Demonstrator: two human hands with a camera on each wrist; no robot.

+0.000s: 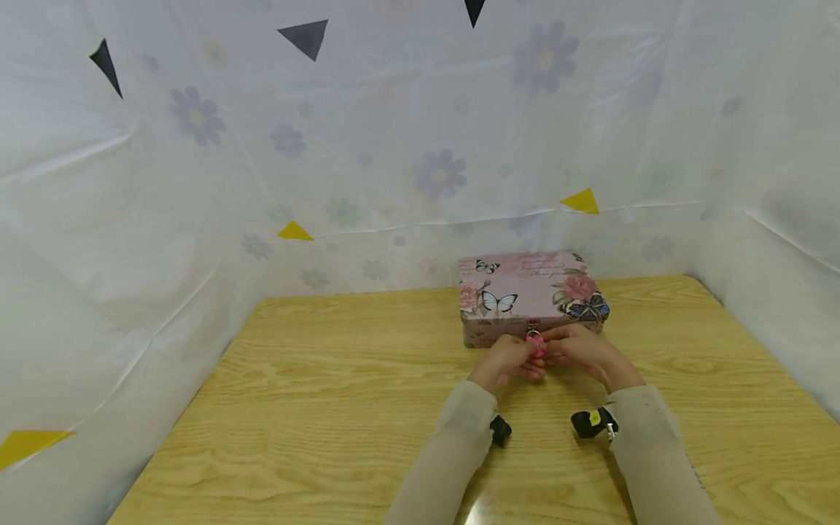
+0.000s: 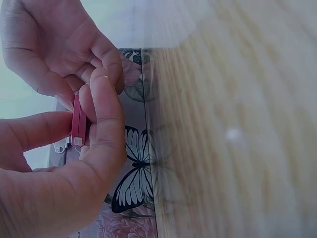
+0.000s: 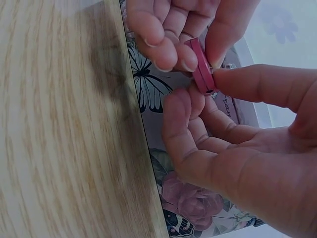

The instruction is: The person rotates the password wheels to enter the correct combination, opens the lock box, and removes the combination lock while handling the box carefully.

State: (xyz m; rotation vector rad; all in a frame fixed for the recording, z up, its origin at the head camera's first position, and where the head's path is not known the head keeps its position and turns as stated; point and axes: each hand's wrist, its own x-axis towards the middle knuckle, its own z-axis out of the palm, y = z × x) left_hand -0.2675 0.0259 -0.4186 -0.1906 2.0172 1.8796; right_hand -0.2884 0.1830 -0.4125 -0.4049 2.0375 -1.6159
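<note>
A small pink padlock with a silver shackle sits at the metal clasp on the front of a pink tin box. My left hand pinches the padlock's body between thumb and fingers from the left. From the right, my right hand pinches the same body. The left wrist view shows the padlock edge-on, with the thumb on one face and curled fingers behind. Fingertips of both hands meet around the padlock in the right wrist view. Fingers partly hide the shackle there.
The box lid carries butterflies and roses and is closed. Beneath lies a wood-grain table. A white flowered sheet hangs behind and at both sides, with yellow and black triangles on it. Black straps circle the wrists.
</note>
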